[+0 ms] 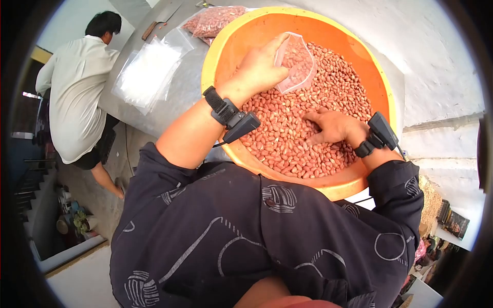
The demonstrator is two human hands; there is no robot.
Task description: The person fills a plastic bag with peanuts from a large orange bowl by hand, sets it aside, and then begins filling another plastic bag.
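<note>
Leans over a large orange tub with a broad bed of reddish peanuts inside it. Holds a small clear bag over the peanuts, within the rim of the tub, with the left hand clamped on its left side, index finger and thumb spread along the edge and the other fingers hidden. Shows peanuts in or through the clear plastic; cannot tell which. Has the right hand down in the peanuts, to the lower right of the clear bag and apart from it, palm downward, thumb and index finger well apart, fingertips partly sunk. Cannot tell of any peanuts gathered beneath that palm. Wears a black device on each wrist, with a strap plain to see on the left one, and a dark shirt with grey printed patterns. Has to the left of the tub a grey table, bearing a pile of flat bags, a bulging bag of peanuts near the rim, and a wooden-handled tool. Has beside the table a co-worker in a pale shirt, back turned, hands hidden.
</note>
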